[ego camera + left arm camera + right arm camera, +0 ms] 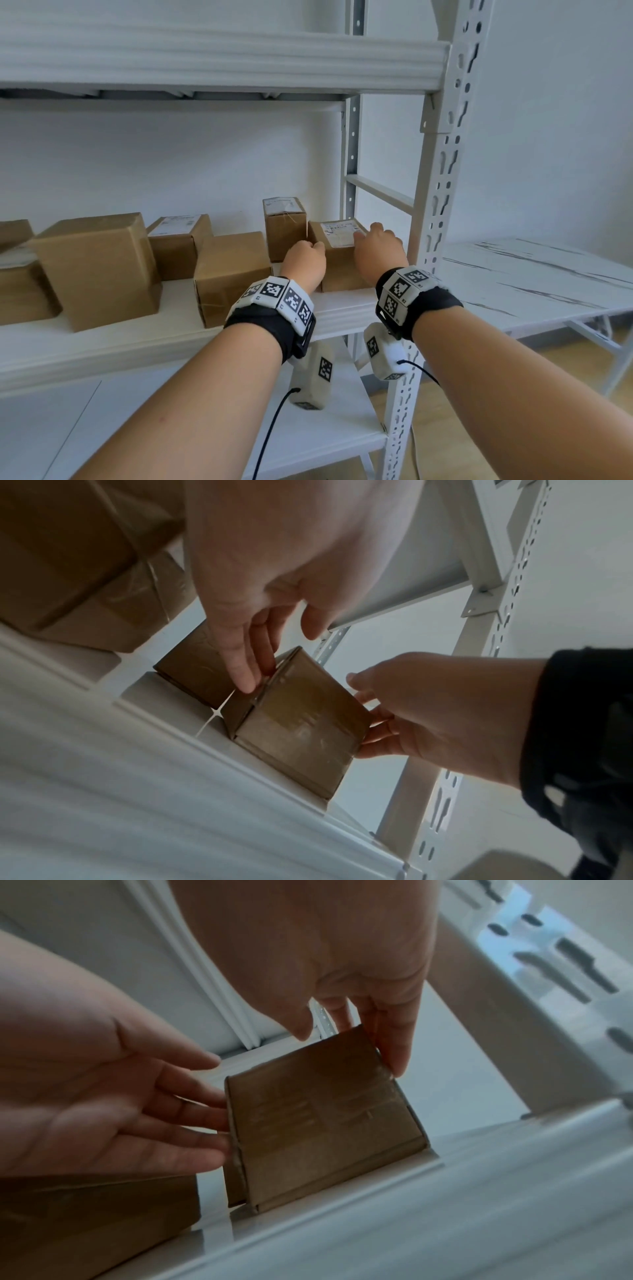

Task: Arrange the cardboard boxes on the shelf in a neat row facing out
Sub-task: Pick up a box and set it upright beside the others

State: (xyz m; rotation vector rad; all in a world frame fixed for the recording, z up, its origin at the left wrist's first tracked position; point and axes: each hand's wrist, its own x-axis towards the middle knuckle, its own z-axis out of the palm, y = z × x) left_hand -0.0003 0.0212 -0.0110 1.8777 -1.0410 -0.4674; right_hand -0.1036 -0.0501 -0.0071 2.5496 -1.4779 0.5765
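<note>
Several brown cardboard boxes stand unevenly on the white shelf (164,342). A small labelled box (339,255) sits at the shelf's right end. My left hand (306,255) lies against its left side with straight fingers (245,680). My right hand (378,245) presses its right side with straight fingers (397,1061), the thumb hovering over the top edge. The same box (301,723) (325,1118) rests on the shelf between both hands. A taller box (284,228) stands just behind it to the left.
Left of the hands are a tilted box (233,274), a labelled box (178,243), a large box (99,270) and more at the far left (20,287). The perforated upright (435,205) is close by on the right; beyond it stands a white table (531,274). An upper shelf (205,61) overhangs.
</note>
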